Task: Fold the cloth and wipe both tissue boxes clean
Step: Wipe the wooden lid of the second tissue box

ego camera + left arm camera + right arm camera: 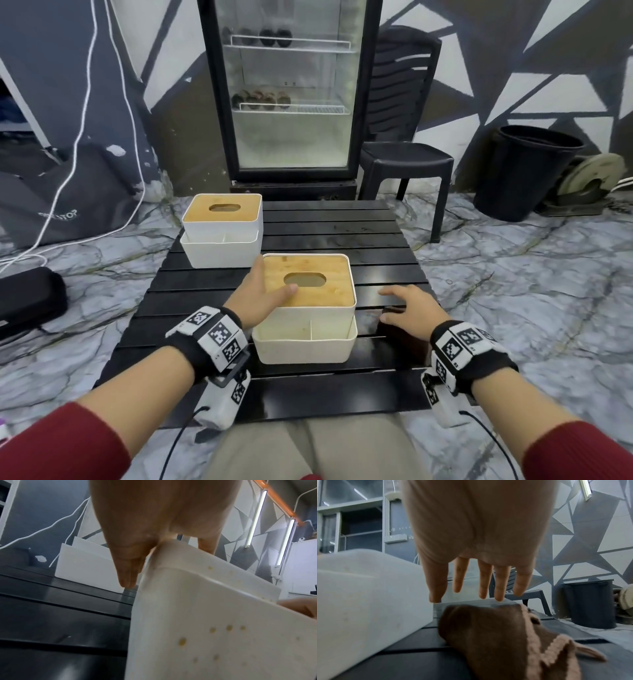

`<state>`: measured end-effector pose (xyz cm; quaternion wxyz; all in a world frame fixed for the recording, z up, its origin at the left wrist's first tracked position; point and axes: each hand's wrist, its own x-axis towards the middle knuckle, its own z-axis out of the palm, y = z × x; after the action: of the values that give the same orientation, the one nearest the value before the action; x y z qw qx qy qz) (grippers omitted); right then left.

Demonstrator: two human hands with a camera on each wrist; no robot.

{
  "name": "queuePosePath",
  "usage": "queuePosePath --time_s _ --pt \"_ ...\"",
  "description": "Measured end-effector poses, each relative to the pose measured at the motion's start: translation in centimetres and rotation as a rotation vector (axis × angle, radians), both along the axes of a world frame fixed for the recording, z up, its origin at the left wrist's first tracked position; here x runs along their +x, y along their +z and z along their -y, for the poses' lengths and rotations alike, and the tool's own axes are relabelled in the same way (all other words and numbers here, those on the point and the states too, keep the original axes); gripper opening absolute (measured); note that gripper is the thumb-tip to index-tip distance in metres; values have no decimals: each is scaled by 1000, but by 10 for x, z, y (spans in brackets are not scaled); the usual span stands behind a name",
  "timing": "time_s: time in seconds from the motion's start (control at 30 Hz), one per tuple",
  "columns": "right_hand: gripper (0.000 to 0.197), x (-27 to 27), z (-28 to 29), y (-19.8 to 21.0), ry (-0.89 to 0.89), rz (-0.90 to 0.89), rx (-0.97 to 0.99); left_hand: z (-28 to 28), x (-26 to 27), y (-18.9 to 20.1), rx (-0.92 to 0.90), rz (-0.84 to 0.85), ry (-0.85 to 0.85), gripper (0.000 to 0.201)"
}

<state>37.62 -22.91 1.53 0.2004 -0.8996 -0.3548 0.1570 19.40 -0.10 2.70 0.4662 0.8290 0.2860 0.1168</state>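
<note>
Two white tissue boxes with bamboo lids stand on the black slatted table [329,233]. The near tissue box [308,329] [205,615] is in the middle; yellowish spots dot its side in the left wrist view. The far tissue box [222,236] [89,566] stands at the back left. My left hand [267,287] [137,547] holds the near box's left edge, thumb on the lid and fingers down its side. A folded brown cloth [394,330] [496,628] lies right of that box [359,595]. My right hand [404,305] [479,574] hovers over it with fingers spread and straight.
A glass-door fridge [291,85] stands behind the table, with a black plastic chair [404,154] and a black bin [524,171] to its right. On the marble floor at left lie a black case [27,301] and a white cable [78,137].
</note>
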Motion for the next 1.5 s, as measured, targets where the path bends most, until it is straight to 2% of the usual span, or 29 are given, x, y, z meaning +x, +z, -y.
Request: queuePosePath --time_s 0.1,0.23,0.73,0.83,0.97,1.07,1.17,1.23,1.5 --pt "52 8 1 -6 -20 -19 -86 -2 16 -1 39 -65 91 86" --pt "51 13 0 -11 3 -49 -102 -3 29 -3 74 -89 195 84" --pt "42 14 -1 -15 40 -37 -121 -6 30 -5 135 -110 196 73" --pt "39 14 -2 -8 12 -50 -47 -7 28 -4 140 -109 173 74" --pt "28 8 -19 21 -49 -41 246 -12 22 -2 166 -103 168 72" --pt "27 -11 -40 44 51 -19 370 -19 17 0 178 -116 154 72" --pt "28 -34 -60 51 214 -11 345 -24 14 1 181 -124 151 72" --pt "28 -41 -67 51 288 42 315 -24 13 -1 186 -121 145 71" --pt "32 -65 -64 23 376 213 307 -25 13 -7 164 -65 150 66"
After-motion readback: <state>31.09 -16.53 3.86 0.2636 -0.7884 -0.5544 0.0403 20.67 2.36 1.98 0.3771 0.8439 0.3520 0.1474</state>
